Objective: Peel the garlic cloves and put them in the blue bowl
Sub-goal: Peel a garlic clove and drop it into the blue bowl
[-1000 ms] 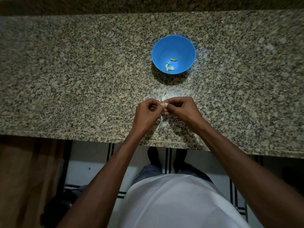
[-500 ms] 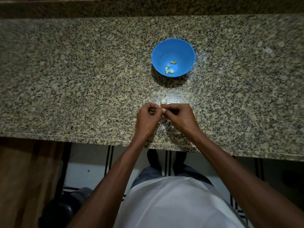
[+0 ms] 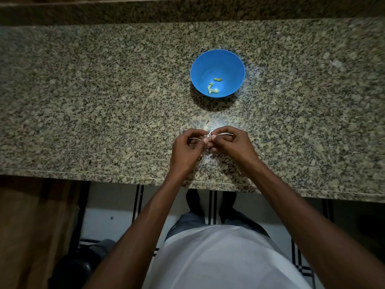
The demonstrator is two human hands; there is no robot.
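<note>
A blue bowl [image 3: 217, 59] stands on the granite counter [image 3: 104, 101] with a few peeled garlic pieces [image 3: 213, 88] inside. Just below it my left hand [image 3: 185, 151] and my right hand [image 3: 233, 144] meet, fingertips together, pinching a small garlic clove [image 3: 208, 135] between them. Thin strips of pale skin stick out past the fingers of both hands. A whitish garlic clove [image 3: 206, 127] lies on the counter right above my fingertips.
The counter's front edge [image 3: 125, 175] runs just below my wrists. A raised granite backsplash [image 3: 187, 11] borders the far side. Tiled floor and a wooden panel [image 3: 31, 226] lie below the edge.
Both hands have shifted slightly toward the counter's front edge, away from the bowl. The loose clove on the counter is now uncovered above my fingertips. Skin strips now show at both hands.
</note>
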